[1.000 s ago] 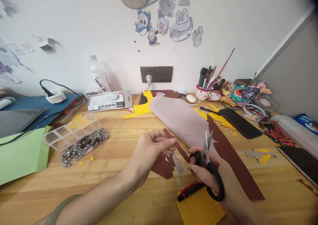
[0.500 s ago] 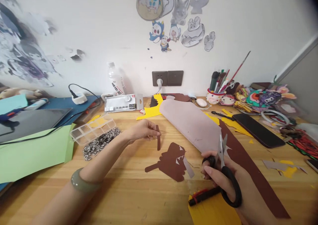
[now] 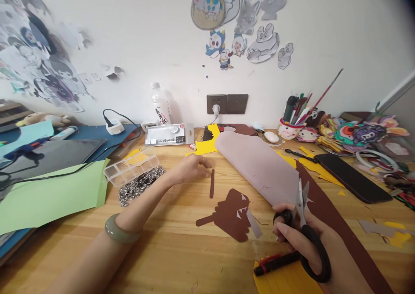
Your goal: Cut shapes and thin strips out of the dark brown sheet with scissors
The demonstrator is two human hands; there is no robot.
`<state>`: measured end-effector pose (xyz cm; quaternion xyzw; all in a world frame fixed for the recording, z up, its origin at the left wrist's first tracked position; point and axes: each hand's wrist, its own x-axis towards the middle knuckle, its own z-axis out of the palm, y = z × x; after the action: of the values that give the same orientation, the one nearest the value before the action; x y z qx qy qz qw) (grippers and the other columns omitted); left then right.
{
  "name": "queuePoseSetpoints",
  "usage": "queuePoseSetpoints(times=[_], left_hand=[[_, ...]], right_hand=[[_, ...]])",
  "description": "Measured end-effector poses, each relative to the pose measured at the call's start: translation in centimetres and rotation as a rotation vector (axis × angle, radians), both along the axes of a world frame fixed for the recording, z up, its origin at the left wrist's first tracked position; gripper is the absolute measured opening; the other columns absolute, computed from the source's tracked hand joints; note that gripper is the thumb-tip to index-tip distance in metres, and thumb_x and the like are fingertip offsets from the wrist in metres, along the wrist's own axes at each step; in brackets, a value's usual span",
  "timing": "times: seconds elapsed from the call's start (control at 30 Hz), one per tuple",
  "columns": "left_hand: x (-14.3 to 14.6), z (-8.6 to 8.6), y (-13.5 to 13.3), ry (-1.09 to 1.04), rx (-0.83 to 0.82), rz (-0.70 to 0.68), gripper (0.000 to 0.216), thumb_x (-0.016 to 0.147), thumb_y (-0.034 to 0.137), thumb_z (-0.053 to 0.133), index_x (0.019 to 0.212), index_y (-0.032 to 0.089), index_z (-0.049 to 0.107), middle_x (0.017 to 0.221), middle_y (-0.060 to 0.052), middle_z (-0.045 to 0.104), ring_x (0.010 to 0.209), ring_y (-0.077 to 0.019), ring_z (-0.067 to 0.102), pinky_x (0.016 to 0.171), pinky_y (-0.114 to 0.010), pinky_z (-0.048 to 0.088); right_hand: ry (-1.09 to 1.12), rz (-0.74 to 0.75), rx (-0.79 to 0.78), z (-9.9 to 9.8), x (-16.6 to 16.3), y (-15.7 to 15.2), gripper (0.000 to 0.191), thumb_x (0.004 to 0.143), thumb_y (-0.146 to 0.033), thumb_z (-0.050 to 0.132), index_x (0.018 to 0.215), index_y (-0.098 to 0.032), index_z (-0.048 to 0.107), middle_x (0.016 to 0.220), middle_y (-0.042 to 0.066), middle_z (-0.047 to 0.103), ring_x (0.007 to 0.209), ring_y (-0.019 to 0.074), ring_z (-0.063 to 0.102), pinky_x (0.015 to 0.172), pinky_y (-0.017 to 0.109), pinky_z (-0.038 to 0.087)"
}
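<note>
My left hand (image 3: 192, 168) hovers over the wooden table with its fingers loosely apart and nothing between them. Just right of its fingertips lies a narrow brown strip (image 3: 212, 184). Nearer to me is a brown cut-out (image 3: 231, 214) with a scalloped edge, an arm-like strip at its left and small pale pointed pieces. A thin greyish-pink strip (image 3: 254, 223) touches its right side. On the right, my right hand (image 3: 301, 233) grips black-handled scissors (image 3: 320, 250), their blades slightly apart and pointing up. Below this hand a black pen (image 3: 275, 263) rests on yellow sheet material (image 3: 285, 281).
A large greyish-pink sheet (image 3: 256, 164) overlaps a long brown sheet (image 3: 353, 242). At left are a clear compartment box (image 3: 129, 170), a pile of metal rings (image 3: 141, 186) and green paper (image 3: 65, 203). A dark phone (image 3: 352, 177), a pen cup (image 3: 288, 129) and yellow scraps (image 3: 398, 240) are at right.
My left hand has let go of the brown strip, which now lies on the table, and has drawn slightly away from it. The scissors stay in my right hand. The view has shifted left.
</note>
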<state>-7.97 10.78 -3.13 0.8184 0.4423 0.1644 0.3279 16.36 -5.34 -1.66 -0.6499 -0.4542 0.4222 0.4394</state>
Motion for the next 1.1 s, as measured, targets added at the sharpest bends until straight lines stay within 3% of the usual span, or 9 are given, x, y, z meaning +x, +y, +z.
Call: queuePoseSetpoints(times=[0.2,0.5,0.67,0.87,1.03,1.1], left_hand=[[0.3,-0.1,-0.3,0.053,0.074,-0.088,0.032,0.067,0.032,0.064,0.097,0.02,0.06,0.099,-0.007,0.059,0.094,-0.0219,0.051,0.084,-0.036,0.037],[0.4,-0.6,-0.1,0.189,0.175,-0.086,0.049,0.055,0.044,0.068,0.099,0.023,0.06,0.102,-0.006,0.057,0.1,-0.0271,0.043,0.085,-0.038,0.032],[0.4,-0.7,-0.1,0.24,0.199,-0.094,0.05,0.056,0.044,0.067,0.101,0.024,0.058,0.105,-0.006,0.056,0.101,-0.0266,0.042,0.086,-0.038,0.032],[0.7,-0.2,-0.5,0.27,0.185,-0.089,0.049,0.059,0.043,0.065,0.103,0.023,0.057,0.108,-0.006,0.055,0.102,-0.026,0.042,0.086,-0.038,0.032],[1.1,1.5,-1.2,0.278,0.149,-0.084,0.035,0.068,0.036,0.058,0.099,0.021,0.059,0.107,-0.006,0.057,0.103,-0.0228,0.044,0.085,-0.033,0.033],[1.6,2.3,-2.1,0.29,0.116,-0.091,0.025,0.071,0.034,0.055,0.091,0.022,0.062,0.1,-0.004,0.06,0.094,-0.02,0.05,0.078,-0.03,0.037]], right_hand=[[0.018,0.025,-0.009,0.1,0.0,0.0,0.022,0.064,-0.035,0.065,0.082,-0.024,0.057,0.057,-0.005,0.051,0.054,0.0134,0.052,0.049,0.02,0.04],[-0.013,0.107,-0.016,-1.1,1.1,0.3,0.021,0.069,-0.037,0.06,0.086,-0.026,0.054,0.061,-0.006,0.054,0.058,0.0134,0.055,0.053,0.018,0.044],[-0.086,0.139,-0.005,-1.3,1.5,0.2,0.021,0.07,-0.037,0.06,0.088,-0.028,0.054,0.062,-0.005,0.056,0.059,0.0138,0.055,0.052,0.018,0.044],[-0.026,0.135,-0.02,-1.2,1.3,0.2,0.019,0.071,-0.036,0.059,0.087,-0.028,0.054,0.064,-0.005,0.057,0.059,0.0142,0.055,0.052,0.02,0.045],[-0.034,0.126,-0.006,-1.3,1.3,0.4,0.018,0.072,-0.035,0.058,0.089,-0.028,0.053,0.064,-0.005,0.057,0.06,0.0142,0.053,0.051,0.02,0.043],[-0.065,0.119,0.01,-1.3,1.4,0.4,0.017,0.07,-0.034,0.059,0.086,-0.028,0.055,0.062,-0.005,0.056,0.058,0.0139,0.053,0.05,0.019,0.043]])
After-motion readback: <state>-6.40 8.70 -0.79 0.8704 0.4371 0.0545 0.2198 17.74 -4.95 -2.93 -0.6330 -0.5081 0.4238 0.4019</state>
